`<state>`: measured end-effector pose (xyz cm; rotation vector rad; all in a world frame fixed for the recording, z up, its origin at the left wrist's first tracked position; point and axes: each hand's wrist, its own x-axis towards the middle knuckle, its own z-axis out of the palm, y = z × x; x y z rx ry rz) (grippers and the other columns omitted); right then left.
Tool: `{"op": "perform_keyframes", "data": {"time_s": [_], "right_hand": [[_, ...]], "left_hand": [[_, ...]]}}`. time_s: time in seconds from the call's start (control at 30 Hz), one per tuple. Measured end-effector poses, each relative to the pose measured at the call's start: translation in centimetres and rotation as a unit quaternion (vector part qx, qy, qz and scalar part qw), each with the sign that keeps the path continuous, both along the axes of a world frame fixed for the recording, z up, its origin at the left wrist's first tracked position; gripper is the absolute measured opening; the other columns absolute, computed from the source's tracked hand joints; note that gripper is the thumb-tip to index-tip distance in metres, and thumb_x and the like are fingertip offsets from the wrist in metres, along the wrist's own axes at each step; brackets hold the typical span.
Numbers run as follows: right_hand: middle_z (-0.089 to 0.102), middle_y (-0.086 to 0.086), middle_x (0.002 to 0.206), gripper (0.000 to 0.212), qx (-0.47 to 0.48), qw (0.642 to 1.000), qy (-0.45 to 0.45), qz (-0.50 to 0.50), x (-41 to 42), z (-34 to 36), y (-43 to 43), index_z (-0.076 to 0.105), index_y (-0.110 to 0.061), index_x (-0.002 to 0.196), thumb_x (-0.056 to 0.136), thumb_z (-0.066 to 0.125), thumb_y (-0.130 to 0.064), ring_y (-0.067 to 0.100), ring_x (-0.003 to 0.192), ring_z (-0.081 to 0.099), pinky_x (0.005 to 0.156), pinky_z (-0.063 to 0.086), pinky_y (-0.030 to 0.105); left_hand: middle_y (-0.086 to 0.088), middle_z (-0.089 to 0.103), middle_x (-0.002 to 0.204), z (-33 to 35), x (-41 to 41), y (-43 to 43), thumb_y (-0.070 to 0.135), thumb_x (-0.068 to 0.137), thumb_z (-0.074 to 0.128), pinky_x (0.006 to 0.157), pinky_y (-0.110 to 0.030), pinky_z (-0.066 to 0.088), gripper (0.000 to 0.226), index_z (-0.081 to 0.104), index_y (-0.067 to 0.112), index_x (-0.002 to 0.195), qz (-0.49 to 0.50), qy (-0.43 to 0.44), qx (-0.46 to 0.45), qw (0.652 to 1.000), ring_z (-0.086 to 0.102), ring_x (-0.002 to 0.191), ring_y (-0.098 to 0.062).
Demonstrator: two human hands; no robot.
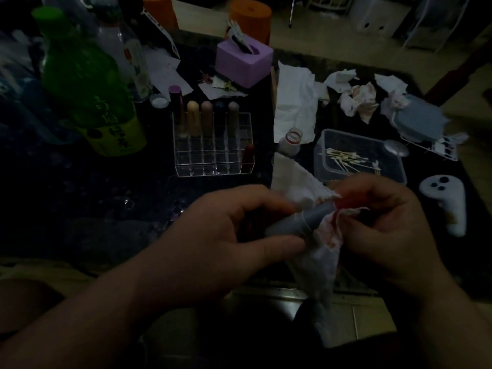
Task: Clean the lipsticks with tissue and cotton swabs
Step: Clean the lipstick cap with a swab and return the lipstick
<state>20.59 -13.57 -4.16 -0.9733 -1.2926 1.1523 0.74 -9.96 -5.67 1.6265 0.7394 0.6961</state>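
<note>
Both occupied: left hand (226, 235) grips our lipstick (298, 219) on the stiff tube, right hand (386, 230) pinches tissue (322, 254) (tip's likely soft).

Dim home room, cluttered dark table (80, 209), purple tissue box (243, 63), drink bottles (90, 83), tiled floor (306, 25)

Left hand (215, 235), right hand (386, 227); bare forearms (80, 315)
</note>
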Motion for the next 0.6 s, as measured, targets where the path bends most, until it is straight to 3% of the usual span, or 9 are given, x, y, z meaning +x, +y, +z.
{"op": "perform_keyframes", "data": {"time_s": [0.1,0.2,0.27,0.37,0.47,0.6], "right_hand": [[0.073,-0.01,0.074,0.02,0.007,1.0,-0.008,-0.007,0.1,-0.2,0.0,0.072,-0.029,0.082,0.072,0.081,-0.043,0.006,0.058,0.069,0.054,0.055,0.018],[0.072,-0.015,0.076,0.019,0.03,0.999,-0.031,0.003,0.0,-0.2,0.0,0.072,-0.032,0.083,0.069,0.083,-0.03,0.001,0.061,0.068,0.056,0.054,0.015],[0.072,-0.015,0.074,0.022,0.03,0.999,-0.038,0.004,0.0,-0.2,0.0,0.072,-0.032,0.081,0.068,0.073,-0.015,0.001,0.06,0.068,0.055,0.054,0.015],[0.072,-0.012,0.074,0.017,0.024,0.999,-0.027,0.009,0.0,-0.2,-0.1,0.071,-0.022,0.083,0.068,0.079,-0.019,0.004,0.061,0.069,0.055,0.055,0.017],[0.073,-0.012,0.076,0.02,0.018,1.0,-0.014,0.015,-0.1,-0.1,-0.1,0.071,-0.024,0.086,0.074,0.08,-0.037,0.004,0.062,0.069,0.055,0.056,0.017],[0.073,-0.013,0.075,0.021,0.026,0.999,-0.033,0.02,-0.1,-0.3,-0.1,0.072,-0.029,0.082,0.07,0.072,-0.012,0.003,0.059,0.068,0.055,0.054,0.016]], "left_hand": [[0.008,0.07,0.1,0.0,-0.1,0.3,0.029,0.09,0.067,0.085,-0.03,0.052,0.018,0.074,0.028,0.107,-0.04,0.042,0.047,0.997,0.067,0.099,-0.019],[0.011,0.065,0.087,-0.2,0.0,-0.1,0.039,0.078,0.078,0.068,-0.026,0.052,0.02,0.073,0.028,0.094,0.04,0.054,0.134,0.989,0.065,0.08,-0.014],[0.012,0.062,0.083,-0.1,0.2,-0.6,0.044,0.072,0.08,0.063,-0.022,0.051,0.025,0.068,0.028,0.087,0.085,0.055,0.145,0.984,0.063,0.075,-0.012],[0.005,0.068,0.095,0.0,0.2,-0.5,0.036,0.074,0.085,0.072,-0.041,0.056,0.028,0.069,0.026,0.094,0.046,0.038,0.07,0.996,0.067,0.087,-0.02],[0.004,0.068,0.105,0.4,-0.4,0.4,0.029,0.089,0.071,0.087,-0.041,0.051,0.022,0.072,0.025,0.111,-0.058,0.064,0.065,0.994,0.064,0.104,-0.022],[0.008,0.07,0.097,0.1,-0.3,0.0,0.038,0.08,0.076,0.079,-0.037,0.054,0.023,0.076,0.024,0.098,0.012,0.066,0.135,0.989,0.067,0.095,-0.018]]}}
